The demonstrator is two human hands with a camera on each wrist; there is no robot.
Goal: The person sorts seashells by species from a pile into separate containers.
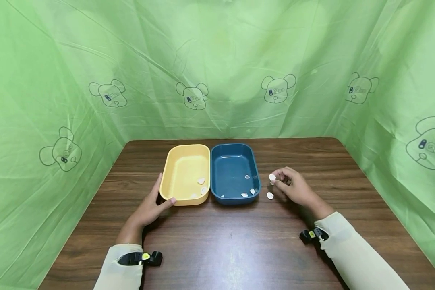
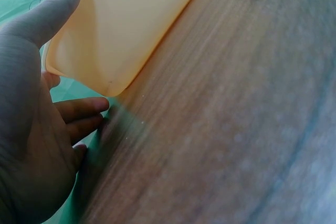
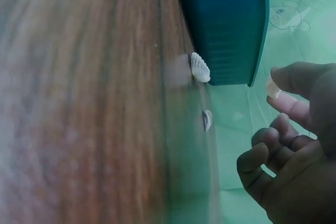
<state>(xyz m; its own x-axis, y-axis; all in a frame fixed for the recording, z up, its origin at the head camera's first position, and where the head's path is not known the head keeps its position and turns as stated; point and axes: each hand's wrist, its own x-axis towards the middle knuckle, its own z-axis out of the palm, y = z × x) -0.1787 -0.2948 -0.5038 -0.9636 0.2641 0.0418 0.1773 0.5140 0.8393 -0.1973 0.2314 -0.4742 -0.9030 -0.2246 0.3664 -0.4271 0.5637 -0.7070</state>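
My right hand (image 1: 291,187) pinches a small white seashell (image 1: 272,177) between thumb and index finger, just right of the blue tray (image 1: 233,151). In the right wrist view that hand's other fingers are loosely bent. Two more shells lie on the table beside the tray; one ridged shell (image 3: 200,67) is clearly visible there. At the near left corner of the yellow tray (image 1: 185,153), my left hand (image 1: 150,207) holds the rim, thumb in front and fingers along the outer side. A few pale shells (image 1: 201,181) are inside the yellow tray. Several shells (image 1: 244,195) lie in the blue one.
Both trays stand side by side, touching or nearly so, on a brown wood-grain table (image 1: 232,241). A green cloth (image 1: 228,48) with bear-face outlines hangs behind and along both sides. Each wrist carries a strapped black camera (image 1: 155,258).
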